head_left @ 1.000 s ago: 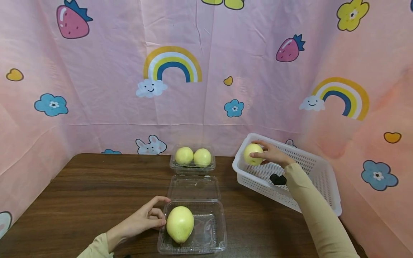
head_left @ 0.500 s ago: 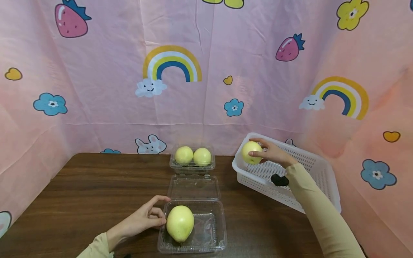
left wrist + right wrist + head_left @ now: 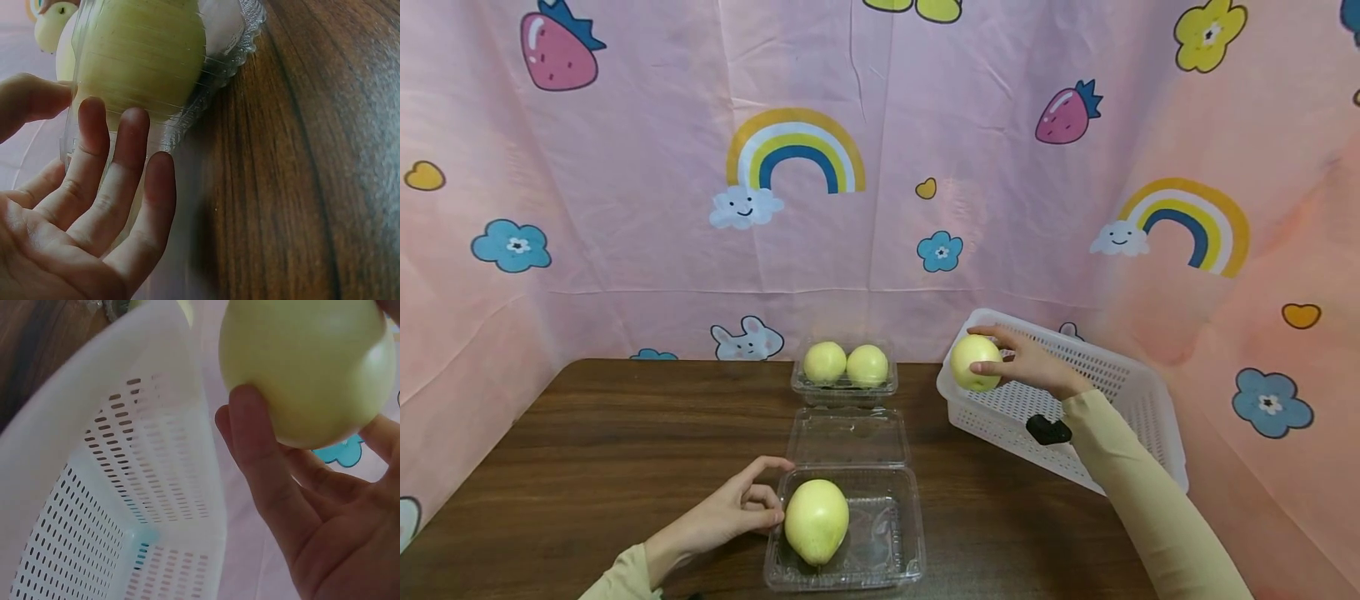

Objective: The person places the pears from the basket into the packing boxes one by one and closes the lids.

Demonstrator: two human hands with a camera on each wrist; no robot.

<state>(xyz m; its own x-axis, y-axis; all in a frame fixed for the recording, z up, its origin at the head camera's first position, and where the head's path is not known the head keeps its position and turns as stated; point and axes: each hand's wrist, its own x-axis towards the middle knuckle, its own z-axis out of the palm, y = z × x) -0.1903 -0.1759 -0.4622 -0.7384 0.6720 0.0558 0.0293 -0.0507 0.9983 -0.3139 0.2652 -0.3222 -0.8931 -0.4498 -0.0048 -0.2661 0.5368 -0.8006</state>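
My right hand (image 3: 1026,362) grips a pale yellow pear (image 3: 974,363) between thumb and fingers, over the left end of the white perforated basket (image 3: 1172,450). In the right wrist view the held pear (image 3: 306,369) is beside and clear of the basket's wall. My left hand (image 3: 726,508) holds the left side of an open clear plastic clamshell box (image 3: 917,521), thumb at the rim and index finger at the back corner. Inside that box's left half lies another pear (image 3: 817,521), stem end toward me. The left wrist view shows this pear (image 3: 144,56) through the clear wall, fingertips close against it.
At the back of the wooden table (image 3: 647,433) sits a second clamshell box (image 3: 842,397) with two pears (image 3: 825,362) inside. The open box's lid (image 3: 848,437) lies folded back toward it. A patterned cloth (image 3: 820,258) hangs behind the table.
My right hand has moved left and slightly toward me with the pear, from inside the basket to over its left rim. My left hand stays at the box.
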